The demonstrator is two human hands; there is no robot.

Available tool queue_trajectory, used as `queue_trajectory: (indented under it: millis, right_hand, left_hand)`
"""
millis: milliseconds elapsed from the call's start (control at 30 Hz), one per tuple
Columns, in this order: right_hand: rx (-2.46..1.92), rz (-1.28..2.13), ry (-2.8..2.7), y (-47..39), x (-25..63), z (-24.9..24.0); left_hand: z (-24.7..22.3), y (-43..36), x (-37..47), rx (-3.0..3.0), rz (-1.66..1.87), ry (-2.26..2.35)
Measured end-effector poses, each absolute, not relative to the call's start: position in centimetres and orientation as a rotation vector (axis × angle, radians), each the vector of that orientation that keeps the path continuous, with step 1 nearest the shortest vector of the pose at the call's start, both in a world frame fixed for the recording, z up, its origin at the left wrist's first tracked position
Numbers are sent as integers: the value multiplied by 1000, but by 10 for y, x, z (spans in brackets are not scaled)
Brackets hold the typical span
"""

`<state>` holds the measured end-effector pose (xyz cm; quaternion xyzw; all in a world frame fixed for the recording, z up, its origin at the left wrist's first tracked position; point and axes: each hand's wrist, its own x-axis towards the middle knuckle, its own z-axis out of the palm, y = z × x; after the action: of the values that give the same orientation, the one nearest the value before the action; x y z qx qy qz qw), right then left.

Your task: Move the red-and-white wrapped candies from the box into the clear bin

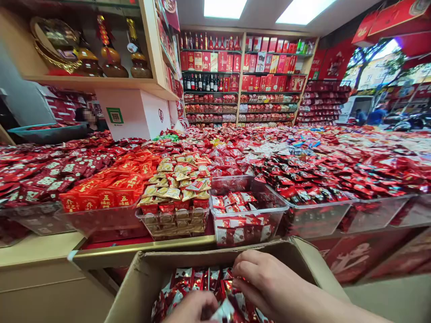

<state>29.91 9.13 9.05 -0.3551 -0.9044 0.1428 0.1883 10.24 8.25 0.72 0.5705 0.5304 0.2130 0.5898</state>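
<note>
An open cardboard box (141, 278) at the bottom holds red and white wrapped packets (182, 280). My left hand (197, 307) is low in the box, its fingers curled against a packet and partly cut off by the frame edge. Over the packets on the right side of the box, my right hand (266, 280) reaches in with bent fingers, its fingertips touching the packets. Just beyond the box stands a clear plastic bin (249, 220), partly filled with similar red and white packets.
Clear bins of gold packets (180, 179), orange-red packets (111, 188) and dark red packets (310, 179) line the counter edge (144, 255). A wooden display cabinet (101, 83) overhangs the left. Stocked shelves (240, 74) stand behind. People are outside at the right.
</note>
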Motion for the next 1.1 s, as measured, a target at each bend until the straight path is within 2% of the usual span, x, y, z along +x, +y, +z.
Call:
queue_trajectory:
  millis: [133, 333, 467, 600, 700, 833, 933, 1100]
  right_hand:
    - [-1265, 777, -2290, 92, 300, 50]
    - [-1208, 1508, -1739, 102, 297, 22]
    - [-1103, 1698, -1448, 103, 292, 24]
    - [-1119, 1654, -1468, 103, 289, 25]
    - [-1243, 1575, -1717, 102, 291, 22]
    - [-1424, 1035, -2404, 97, 296, 15]
    - [-1551, 680, -2731, 95, 300, 9]
    - [-1843, 527, -2879, 100, 306, -1]
  left_hand:
    - [20, 94, 103, 1406, 701, 1115]
    - [24, 93, 110, 1343, 761, 1105]
    - [27, 91, 112, 1194, 817, 1111]
    - [32, 91, 114, 1131, 783, 1050]
    - [24, 90, 112, 1230, 657, 957]
    - [-10, 81, 96, 1559, 294, 1080]
    - [-39, 74, 78, 1736, 198, 1319]
    - [-73, 73, 59, 1653, 95, 1404]
